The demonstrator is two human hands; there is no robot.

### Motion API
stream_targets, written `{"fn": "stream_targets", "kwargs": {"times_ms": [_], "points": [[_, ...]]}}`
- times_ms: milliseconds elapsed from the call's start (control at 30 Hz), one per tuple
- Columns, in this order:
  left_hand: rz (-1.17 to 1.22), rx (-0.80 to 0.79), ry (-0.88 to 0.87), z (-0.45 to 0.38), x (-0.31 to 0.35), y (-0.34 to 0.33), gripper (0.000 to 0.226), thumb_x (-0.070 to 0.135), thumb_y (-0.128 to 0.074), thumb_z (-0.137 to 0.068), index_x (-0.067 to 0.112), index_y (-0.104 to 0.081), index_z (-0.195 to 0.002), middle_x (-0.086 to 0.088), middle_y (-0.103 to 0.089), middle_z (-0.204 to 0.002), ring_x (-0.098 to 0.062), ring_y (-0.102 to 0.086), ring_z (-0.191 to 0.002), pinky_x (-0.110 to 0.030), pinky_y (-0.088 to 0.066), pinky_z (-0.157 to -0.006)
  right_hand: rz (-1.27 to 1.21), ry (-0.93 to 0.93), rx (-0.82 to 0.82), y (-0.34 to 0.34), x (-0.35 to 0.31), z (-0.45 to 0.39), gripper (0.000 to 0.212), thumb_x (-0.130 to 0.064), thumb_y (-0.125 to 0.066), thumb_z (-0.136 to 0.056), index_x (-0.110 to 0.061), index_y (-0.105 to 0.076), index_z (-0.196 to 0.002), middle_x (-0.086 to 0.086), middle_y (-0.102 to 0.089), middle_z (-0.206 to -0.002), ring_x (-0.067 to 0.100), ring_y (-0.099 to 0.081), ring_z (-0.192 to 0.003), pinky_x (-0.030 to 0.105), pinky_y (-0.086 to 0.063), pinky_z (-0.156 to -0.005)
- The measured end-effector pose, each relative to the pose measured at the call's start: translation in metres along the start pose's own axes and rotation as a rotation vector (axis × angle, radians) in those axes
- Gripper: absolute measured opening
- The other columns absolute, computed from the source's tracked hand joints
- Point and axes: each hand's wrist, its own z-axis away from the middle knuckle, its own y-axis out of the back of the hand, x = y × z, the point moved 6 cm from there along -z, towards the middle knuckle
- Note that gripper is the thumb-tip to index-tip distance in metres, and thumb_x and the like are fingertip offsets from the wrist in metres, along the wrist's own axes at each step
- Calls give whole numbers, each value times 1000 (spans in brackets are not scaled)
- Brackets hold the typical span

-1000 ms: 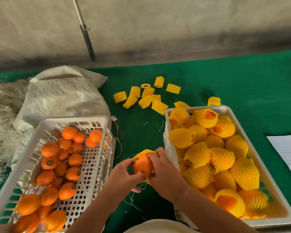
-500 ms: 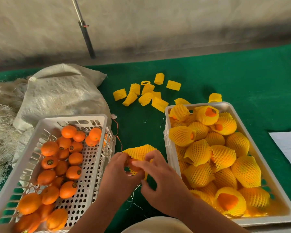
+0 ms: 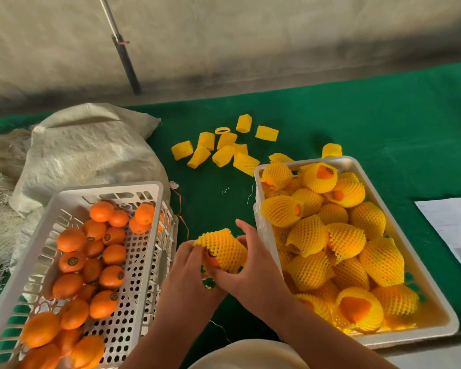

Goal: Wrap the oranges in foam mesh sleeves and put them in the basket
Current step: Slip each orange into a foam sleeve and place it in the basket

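Observation:
Between the two baskets, my left hand [image 3: 189, 272] and my right hand [image 3: 253, 267] both grip one orange [image 3: 211, 259] inside a yellow foam mesh sleeve [image 3: 221, 249]. The sleeve covers most of the fruit; only a small orange patch with a dark sticker shows at the lower left. A perforated white basket [image 3: 144, 251] on the left holds several bare oranges [image 3: 91, 262]. The white basket [image 3: 264, 222] on the right is filled with several sleeved oranges [image 3: 344, 235]. Several empty yellow sleeves [image 3: 224, 147] lie on the green cloth behind.
A pale woven sack [image 3: 85, 150] and loose fibre lie at the far left. A white sheet of paper [image 3: 453, 233] rests at the right edge. A dark pole [image 3: 125, 62] leans on the wall behind the green table [image 3: 384, 115].
The sleeve has been drawn over the orange, which was mostly bare a second ago. Both hands stayed between the baskets, shifting their grip around the fruit.

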Motion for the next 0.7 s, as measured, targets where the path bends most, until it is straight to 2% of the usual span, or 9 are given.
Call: {"fn": "stream_targets", "kwargs": {"times_ms": [167,300,400,467,500,567,600,633,700], "points": [[-72,41,-59,14,14,-5,63,45,-77,-80,31,-50,-134,21,-40,-129,4,-50,-103,-12,-49,-82,29,-33,117,-1,2,1,98,-67,-74,-78,-46,-16,-154,-28,-28,-132,-3,-38,-117,-7,-34,-66],[-36,45,-99,22,15,4,59,49,-70,-88,38,-52,-143,22,-39,-151,3,-50,-126,-23,-56,-93,56,7,116,6,3,2,96,-66,-74,-80,-46,-17,-154,-29,-27,-132,-11,-41,-116,-4,-35,-71],[149,75,-92,25,7,16,33,47,-64,-87,47,-61,-120,26,-45,-151,4,-50,-133,-15,-56,-84,93,77,103,18,2,3,91,-69,-69,-80,-48,-19,-153,-28,-30,-134,-13,-37,-122,2,-39,-81],[465,67,133,16,-9,17,34,61,-63,-86,42,-65,-114,20,-57,-141,-3,-60,-125,-21,-61,-78,130,135,79,23,1,5,87,-69,-66,-80,-48,-21,-151,-22,-33,-138,-7,-39,-123,9,-40,-88],[695,-33,330,11,-15,7,42,68,-65,-85,40,-66,-116,13,-64,-134,-10,-66,-120,-31,-64,-78,154,157,57,24,0,6,86,-68,-66,-80,-49,-22,-151,-21,-34,-139,-6,-39,-123,10,-40,-89],[1009,-387,603,6,-16,-23,43,58,-68,-94,30,-66,-127,-4,-73,-122,-29,-72,-113,-45,-64,-81,180,182,1,22,0,11,86,-69,-68,-79,-52,-22,-150,-21,-33,-136,-6,-39,-122,14,-42,-90],[1072,-526,608,5,-11,-32,39,45,-68,-99,23,-65,-131,-10,-73,-120,-37,-71,-113,-47,-63,-83,177,188,-28,20,-1,13,87,-71,-67,-79,-52,-22,-150,-21,-32,-134,-4,-40,-122,16,-44,-91],[1099,-577,586,3,-9,-38,40,39,-69,-100,17,-65,-132,-16,-71,-123,-42,-68,-116,-47,-61,-86,171,193,-53,20,-1,15,88,-73,-67,-77,-52,-22,-150,-21,-32,-133,-3,-40,-122,19,-46,-92],[1133,-576,537,1,-6,-44,52,42,-79,-91,13,-65,-132,-21,-67,-129,-43,-66,-119,-44,-60,-88,163,192,-85,24,1,21,94,-75,-67,-77,-52,-18,-153,-21,-30,-138,0,-39,-128,25,-49,-101]]}}
